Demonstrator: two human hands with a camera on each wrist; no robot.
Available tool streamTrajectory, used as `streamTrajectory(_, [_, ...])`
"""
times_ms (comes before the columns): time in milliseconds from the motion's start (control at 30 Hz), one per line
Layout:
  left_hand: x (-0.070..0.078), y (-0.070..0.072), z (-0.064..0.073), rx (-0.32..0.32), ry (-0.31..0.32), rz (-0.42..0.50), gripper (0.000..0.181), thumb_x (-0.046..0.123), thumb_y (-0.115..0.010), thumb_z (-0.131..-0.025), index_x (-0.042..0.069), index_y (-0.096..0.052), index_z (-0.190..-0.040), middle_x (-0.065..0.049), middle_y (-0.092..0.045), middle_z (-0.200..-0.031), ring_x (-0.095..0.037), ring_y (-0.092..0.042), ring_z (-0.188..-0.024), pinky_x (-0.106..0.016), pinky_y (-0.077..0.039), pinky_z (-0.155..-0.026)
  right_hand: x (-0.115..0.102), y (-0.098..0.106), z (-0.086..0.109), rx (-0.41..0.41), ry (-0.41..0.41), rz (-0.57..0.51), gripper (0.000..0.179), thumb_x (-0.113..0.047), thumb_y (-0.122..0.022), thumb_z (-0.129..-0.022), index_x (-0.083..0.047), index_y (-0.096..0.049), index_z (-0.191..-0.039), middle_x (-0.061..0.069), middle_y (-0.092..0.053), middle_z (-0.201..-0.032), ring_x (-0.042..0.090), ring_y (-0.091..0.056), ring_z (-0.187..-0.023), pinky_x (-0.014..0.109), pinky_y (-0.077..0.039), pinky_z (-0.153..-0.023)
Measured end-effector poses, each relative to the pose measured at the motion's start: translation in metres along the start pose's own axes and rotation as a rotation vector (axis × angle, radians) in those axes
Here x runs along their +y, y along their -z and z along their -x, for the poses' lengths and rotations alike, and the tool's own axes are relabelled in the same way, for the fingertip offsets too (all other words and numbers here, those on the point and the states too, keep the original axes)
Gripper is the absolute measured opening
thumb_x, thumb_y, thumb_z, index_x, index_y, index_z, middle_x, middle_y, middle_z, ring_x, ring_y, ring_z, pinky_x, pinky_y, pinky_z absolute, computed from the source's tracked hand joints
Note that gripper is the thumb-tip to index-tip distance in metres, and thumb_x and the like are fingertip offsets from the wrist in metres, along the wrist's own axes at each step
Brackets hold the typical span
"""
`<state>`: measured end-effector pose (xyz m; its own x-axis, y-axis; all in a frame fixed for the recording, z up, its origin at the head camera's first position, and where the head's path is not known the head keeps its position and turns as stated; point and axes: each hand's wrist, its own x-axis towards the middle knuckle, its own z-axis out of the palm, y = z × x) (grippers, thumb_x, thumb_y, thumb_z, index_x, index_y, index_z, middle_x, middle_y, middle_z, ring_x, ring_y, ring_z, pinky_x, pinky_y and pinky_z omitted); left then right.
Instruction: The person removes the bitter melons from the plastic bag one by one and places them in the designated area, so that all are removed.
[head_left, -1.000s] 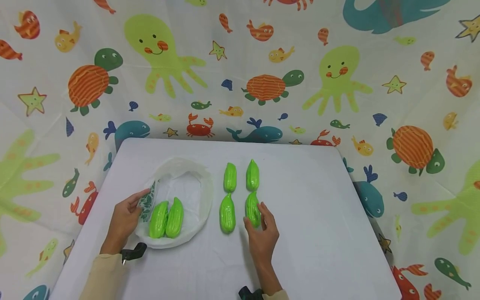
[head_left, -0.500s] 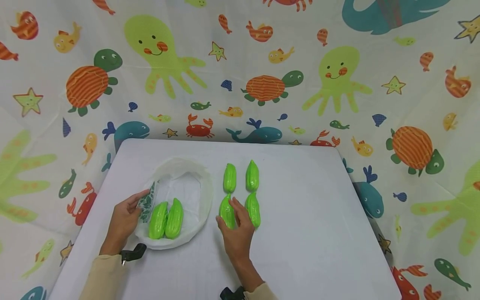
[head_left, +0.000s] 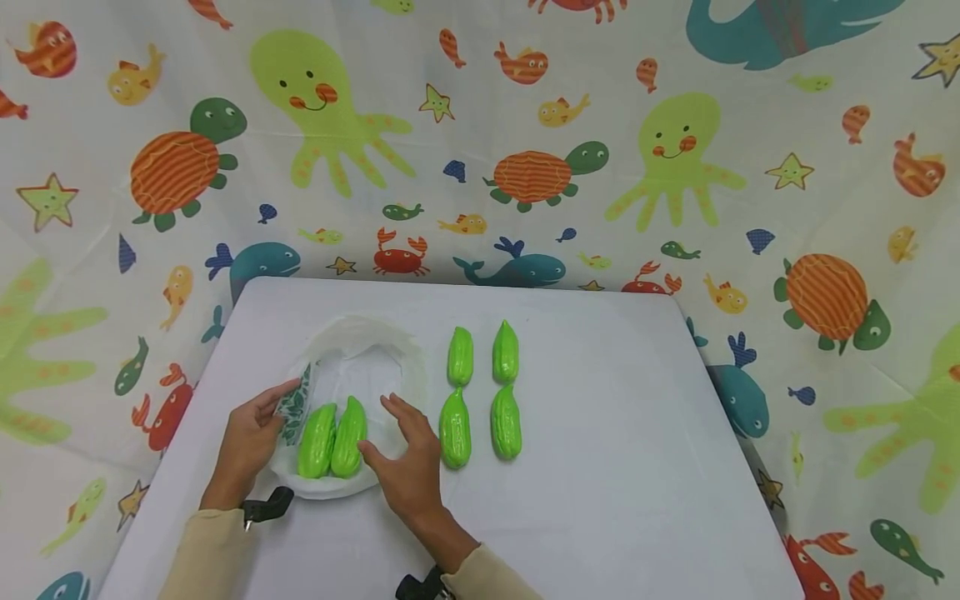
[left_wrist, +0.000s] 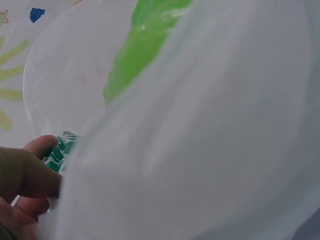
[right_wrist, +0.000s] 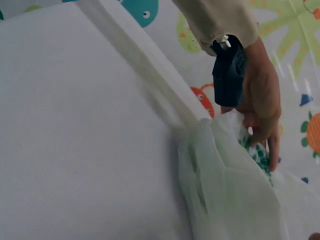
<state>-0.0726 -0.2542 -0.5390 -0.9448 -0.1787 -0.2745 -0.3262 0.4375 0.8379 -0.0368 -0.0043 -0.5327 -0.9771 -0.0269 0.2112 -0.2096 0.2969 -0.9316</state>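
Note:
A white plastic bag (head_left: 411,354) with green print stands on the table, its mouth spread into a wide ring. My left hand (head_left: 246,442) pinches the printed left edge of it between thumb and fingers. Two glossy, ridged, bright green toy gourds (head_left: 348,437) lie side by side inside. In the left wrist view one green gourd (left_wrist: 140,50) shows past the bag's pale wall (left_wrist: 180,160). My right hand (head_left: 412,471) is over the bag's right rim, thumb and fingers spread, holding nothing. Its thumb tip comes close to the nearer gourd.
Right of the bag, several more green gourds (head_left: 506,423) lie on the white table (head_left: 637,442) in two columns, tip to end. A curtain (head_left: 480,108) with sea animals hangs behind the table. Each wrist carries a black camera mount (head_left: 268,505).
My right hand has moved left, from the near gourd of the right column, past the left column, to the bag's right rim. My left hand and the gourds have stayed in place.

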Motion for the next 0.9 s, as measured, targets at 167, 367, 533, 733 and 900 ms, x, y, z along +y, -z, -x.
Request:
streamTrajectory(167, [0.003,0.0,0.002,0.003,-0.004,-0.002,0.058,0.001,-0.04,-0.107,0.015,-0.044,-0.163,-0.018,-0.038,-0.169,-0.046,-0.039,-0.156,-0.066,-0.038,-0.122,0.0,-0.02,-0.001,-0.103,-0.003,0.039,0.067,-0.02,-0.085,-0.09,-0.026,-0.059,-0.151,-0.002,-0.058,-0.156,0.016,-0.054,-0.147,0.048,-0.049,-0.12])
streamTrajectory(367, [0.002,0.0,0.003,0.005,-0.002,-0.007,0.058,0.001,-0.04,-0.107,0.015,-0.045,-0.163,-0.018,-0.039,-0.169,-0.046,-0.04,-0.155,-0.066,-0.039,-0.122,0.008,-0.039,0.002,-0.179,0.03,0.173,0.069,-0.023,-0.087,-0.088,-0.017,-0.059,-0.151,0.003,-0.06,-0.154,0.017,-0.057,-0.142,0.046,-0.05,-0.116])
streamTrajectory(533, [0.001,0.0,0.002,-0.001,-0.002,-0.002,0.058,0.001,-0.04,-0.107,0.015,-0.044,-0.163,-0.018,-0.038,-0.169,-0.046,-0.038,-0.156,-0.067,-0.037,-0.122,0.013,-0.045,0.002,-0.215,0.025,0.27,0.068,-0.025,-0.086,-0.089,-0.019,-0.06,-0.151,0.005,-0.06,-0.154,0.017,-0.057,-0.136,0.036,-0.051,-0.11])
streamTrajectory(733, [0.0,0.0,0.001,-0.002,0.009,-0.007,0.058,0.001,-0.04,-0.106,0.015,-0.045,-0.163,-0.019,-0.038,-0.169,-0.047,-0.039,-0.156,-0.066,-0.038,-0.122,0.019,-0.048,0.0,-0.21,-0.004,0.306,0.066,-0.022,-0.087,-0.088,-0.02,-0.062,-0.149,0.005,-0.058,-0.155,0.018,-0.056,-0.134,0.033,-0.051,-0.109])
streamTrajectory(900, [-0.001,0.001,0.002,0.004,0.023,-0.001,0.058,0.002,-0.04,-0.106,0.015,-0.045,-0.162,-0.019,-0.037,-0.17,-0.048,-0.037,-0.157,-0.067,-0.037,-0.123,0.02,-0.048,0.0,-0.201,-0.046,0.313,0.064,-0.022,-0.086,-0.088,-0.021,-0.062,-0.148,0.005,-0.057,-0.155,0.02,-0.057,-0.135,0.037,-0.051,-0.111])
